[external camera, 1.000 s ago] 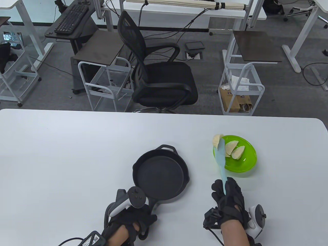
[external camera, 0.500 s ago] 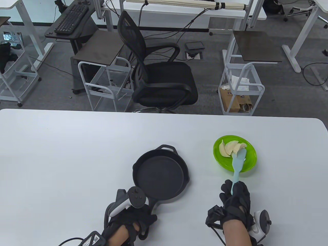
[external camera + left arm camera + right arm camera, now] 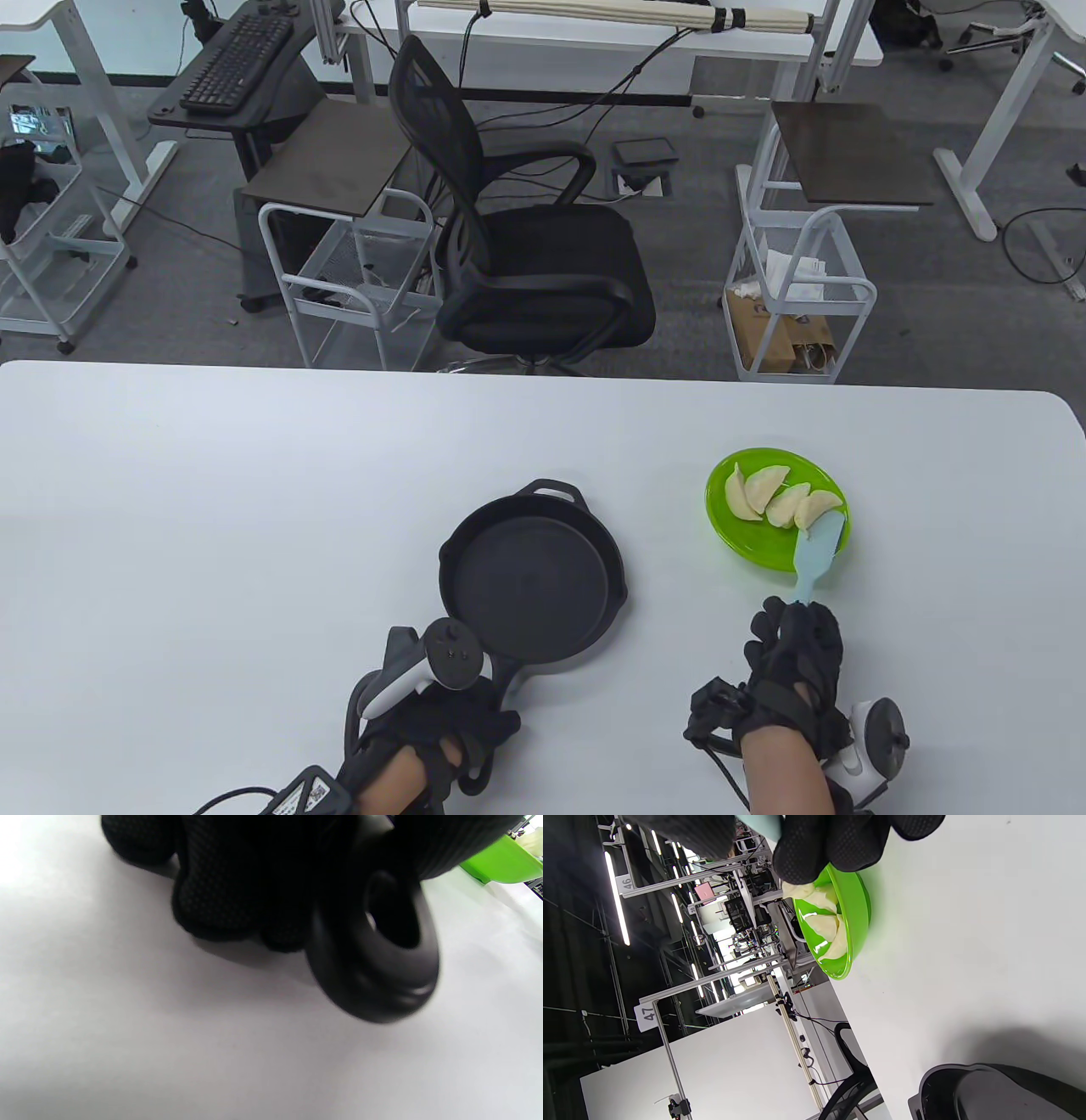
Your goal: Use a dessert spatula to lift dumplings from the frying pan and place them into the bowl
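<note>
The black frying pan [image 3: 533, 586] sits in the middle of the white table with nothing in it. My left hand [image 3: 450, 722] grips its handle, whose ring end [image 3: 377, 955] fills the left wrist view. The green bowl [image 3: 747, 543] to the right holds several pale dumplings [image 3: 776, 503]. My right hand [image 3: 793, 654] holds the light blue dessert spatula [image 3: 816, 556] by its handle, the blade resting over the bowl's near right rim beside the rightmost dumpling. In the right wrist view the bowl [image 3: 855, 921] and dumplings [image 3: 825, 925] show below my fingertips [image 3: 835, 853].
A black office chair [image 3: 526, 238] and two white wire carts [image 3: 356, 272] stand on the floor beyond the table's far edge. White table surface [image 3: 254, 509] stretches to the left of the pan.
The dumpling on the spatula at the bowl's left rim has gone into the bowl. The spatula and my right hand swept rightward across the bowl. The left hand and pan stayed still.
</note>
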